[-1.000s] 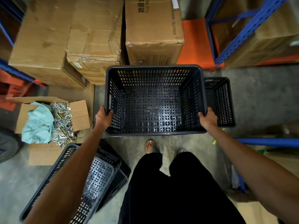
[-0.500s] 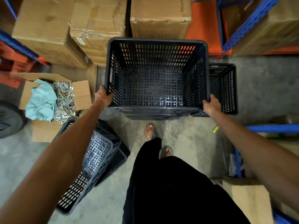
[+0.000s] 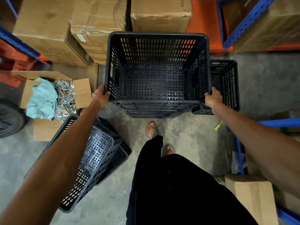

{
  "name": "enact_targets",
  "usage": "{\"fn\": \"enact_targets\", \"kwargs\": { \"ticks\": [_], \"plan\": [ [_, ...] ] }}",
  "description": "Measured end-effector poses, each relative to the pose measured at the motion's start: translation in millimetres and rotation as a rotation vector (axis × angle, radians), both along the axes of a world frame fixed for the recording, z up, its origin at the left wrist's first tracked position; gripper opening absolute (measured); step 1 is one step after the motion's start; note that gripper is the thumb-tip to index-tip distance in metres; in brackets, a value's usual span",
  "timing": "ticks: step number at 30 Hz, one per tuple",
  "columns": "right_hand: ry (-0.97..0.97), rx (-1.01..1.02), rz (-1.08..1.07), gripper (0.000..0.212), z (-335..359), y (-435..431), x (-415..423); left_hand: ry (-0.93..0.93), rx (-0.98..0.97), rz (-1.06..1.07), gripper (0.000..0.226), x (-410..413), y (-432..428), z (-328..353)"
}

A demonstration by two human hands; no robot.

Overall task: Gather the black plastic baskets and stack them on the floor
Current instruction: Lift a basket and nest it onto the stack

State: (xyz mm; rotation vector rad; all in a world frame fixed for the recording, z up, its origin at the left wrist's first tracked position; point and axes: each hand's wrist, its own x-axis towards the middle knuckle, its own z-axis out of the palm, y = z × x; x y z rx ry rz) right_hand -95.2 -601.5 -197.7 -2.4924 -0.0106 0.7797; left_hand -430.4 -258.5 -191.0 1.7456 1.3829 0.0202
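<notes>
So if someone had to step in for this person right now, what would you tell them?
Left hand and right hand each grip a near corner of the big black basket, which sits on nested baskets on the floor.
Another basket stands behind it to the right; two tilted baskets lie to the left.
Left: let go, then add those to the stack.

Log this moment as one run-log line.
left hand grip: top basket near-left corner | right hand grip: near-right corner | basket seated on stack | loose baskets left, unstacked

Head-worn wide view, steeply downward (single camera), near floor point(image 3: 267, 82).
</notes>
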Motion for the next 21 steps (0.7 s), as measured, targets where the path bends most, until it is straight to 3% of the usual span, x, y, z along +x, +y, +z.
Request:
{"fn": "enact_targets", "kwargs": {
  "ticks": [7,12,17,21],
  "plan": [
    [0.032,0.032,-0.045,0.056,0,6,9,-0.005,0.049,0.007,0.035,6,-2,-6],
    [-0.062,-0.057,0.001,0.053,1,4,-3,-0.032,0.080,-0.003,0.038,1,-7,-9],
    [-0.077,-0.052,0.009,0.050,0,-2,-18,-0.072,-0.060,0.054,0.053,-10,-3,-12],
    [-0.072,-0.010,-0.020,0.049,3,-5,-26,-0.077,-0.057,0.071,0.051,-10,-5,-13]
  ]
}}
